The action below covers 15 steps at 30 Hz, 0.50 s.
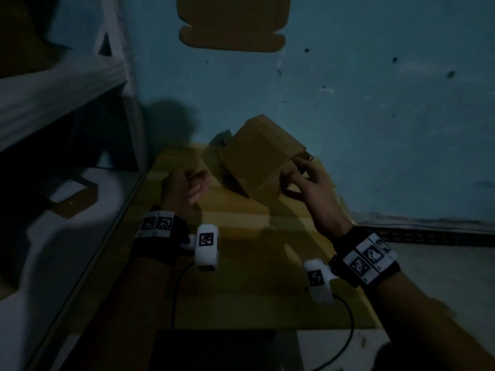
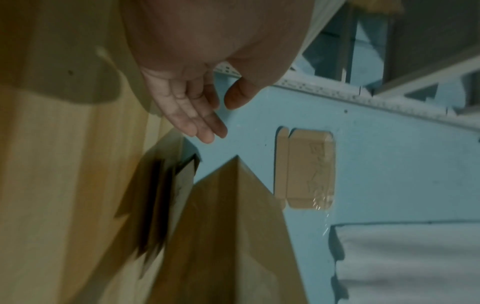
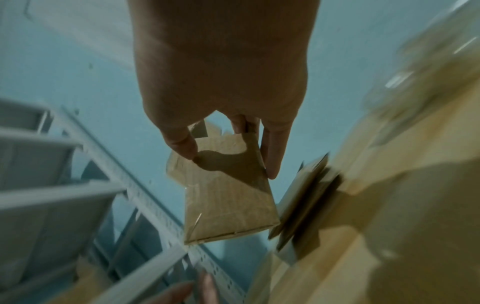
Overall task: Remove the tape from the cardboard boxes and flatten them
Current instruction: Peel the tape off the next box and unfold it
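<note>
At frame centre, the right hand (image 1: 308,183) is pinching the tilted cardboard box (image 1: 257,153) by its near end; the left hand (image 1: 187,186) is hovering empty, fingers relaxed, just beside its left.

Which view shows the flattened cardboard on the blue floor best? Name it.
The left wrist view: the flattened cardboard shows whole, with its creases. The head view cuts it off at the top edge. The right wrist view does not show it.

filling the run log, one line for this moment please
right hand: grips brown cardboard box | left hand: open, apart from box | flattened cardboard piece: on blue floor
</note>
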### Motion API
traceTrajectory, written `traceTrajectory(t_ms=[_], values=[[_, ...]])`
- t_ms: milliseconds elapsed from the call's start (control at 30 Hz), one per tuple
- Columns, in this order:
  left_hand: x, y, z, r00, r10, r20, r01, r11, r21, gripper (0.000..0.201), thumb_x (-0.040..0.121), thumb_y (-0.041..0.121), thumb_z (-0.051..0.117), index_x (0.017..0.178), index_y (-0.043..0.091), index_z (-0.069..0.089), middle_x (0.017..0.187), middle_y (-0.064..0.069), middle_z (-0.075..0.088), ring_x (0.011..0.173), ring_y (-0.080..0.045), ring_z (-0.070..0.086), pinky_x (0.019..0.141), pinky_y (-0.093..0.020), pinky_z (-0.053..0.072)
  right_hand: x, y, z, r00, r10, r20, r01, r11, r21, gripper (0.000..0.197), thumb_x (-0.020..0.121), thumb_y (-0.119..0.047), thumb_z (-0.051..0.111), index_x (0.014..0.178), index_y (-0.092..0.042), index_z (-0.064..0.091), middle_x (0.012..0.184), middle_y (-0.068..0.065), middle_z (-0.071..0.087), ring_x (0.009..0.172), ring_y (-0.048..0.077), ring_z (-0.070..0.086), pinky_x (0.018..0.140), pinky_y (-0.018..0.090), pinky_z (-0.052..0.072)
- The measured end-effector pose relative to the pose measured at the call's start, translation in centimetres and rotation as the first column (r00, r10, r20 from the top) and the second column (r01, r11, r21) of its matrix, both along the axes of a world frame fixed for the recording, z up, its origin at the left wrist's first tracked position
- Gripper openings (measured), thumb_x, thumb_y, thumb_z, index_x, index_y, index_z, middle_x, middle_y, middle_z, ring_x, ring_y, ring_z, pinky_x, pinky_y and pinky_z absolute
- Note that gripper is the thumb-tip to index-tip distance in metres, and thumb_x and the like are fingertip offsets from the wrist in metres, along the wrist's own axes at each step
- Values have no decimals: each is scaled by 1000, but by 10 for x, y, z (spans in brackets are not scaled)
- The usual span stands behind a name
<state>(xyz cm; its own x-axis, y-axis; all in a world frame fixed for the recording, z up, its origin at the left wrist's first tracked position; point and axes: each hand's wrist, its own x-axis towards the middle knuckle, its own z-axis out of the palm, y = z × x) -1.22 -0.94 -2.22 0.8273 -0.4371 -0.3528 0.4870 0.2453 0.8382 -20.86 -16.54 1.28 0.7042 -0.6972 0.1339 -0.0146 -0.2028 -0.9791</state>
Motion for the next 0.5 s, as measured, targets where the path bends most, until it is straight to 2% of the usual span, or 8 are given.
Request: traceTrajectory(t_ms=[67, 200, 267, 333, 433, 500], values=[[-10, -7, -1, 999, -22, 29, 21, 999, 24, 22, 103, 21, 46, 100, 6, 62, 92, -5, 72, 79, -14, 70, 70, -23, 55, -21, -3, -2, 999, -26, 21, 25, 1000, 15, 43, 97, -18, 62, 139, -9, 55, 122, 3, 66, 102, 13, 71, 94, 36, 60], [-27, -15, -3, 995, -69, 69, 66, 997, 45, 34, 103, 24, 46, 124, 2, 58, 101, -9, 73, 91, -19, 71, 76, -28, 56, -52, -4, -10, 998, -21, 60, 19, 999, 37, 35, 101, -26, 59, 134, -18, 60, 126, 5, 66, 108, 15, 69, 86, 30, 61], [-39, -19, -2, 988, -125, 90, 121, 992, 40, 36, 101, 31, 49, 121, 3, 60, 103, -10, 73, 93, -21, 71, 77, -30, 56, -59, -4, -17, 997, -19, 77, 14, 998, 68, 34, 100, -35, 59, 128, -17, 64, 122, 5, 69, 111, 19, 68, 86, 32, 60], [-49, -24, 1, 980, -162, 113, 159, 986, 41, 35, 100, 38, 51, 112, 7, 61, 105, -12, 72, 94, -24, 70, 79, -33, 56, -59, -6, -24, 995, -18, 97, 6, 993, 121, 41, 96, -44, 58, 124, -15, 66, 119, 4, 72, 113, 22, 67, 89, 39, 60], [-58, -29, 2, 975, -172, 140, 168, 985, 41, 32, 100, 44, 50, 104, 13, 61, 110, -12, 71, 102, -27, 69, 90, -39, 55, -52, -9, -33, 992, 2, 124, -31, 972, 235, 50, 92, -52, 57, 127, -16, 63, 120, -1, 72, 114, 24, 67, 90, 41, 61], [-57, -31, 0, 964, -175, 201, 166, 984, 63, 33, 101, 45, 47, 104, 17, 64, 113, -8, 71, 106, -24, 67, 97, -42, 53, -46, -12, -38, 992, 22, 124, -57, 957, 285, 52, 90, -55, 56, 128, -21, 63, 120, -3, 72, 113, 22, 68, 89, 41, 60]])
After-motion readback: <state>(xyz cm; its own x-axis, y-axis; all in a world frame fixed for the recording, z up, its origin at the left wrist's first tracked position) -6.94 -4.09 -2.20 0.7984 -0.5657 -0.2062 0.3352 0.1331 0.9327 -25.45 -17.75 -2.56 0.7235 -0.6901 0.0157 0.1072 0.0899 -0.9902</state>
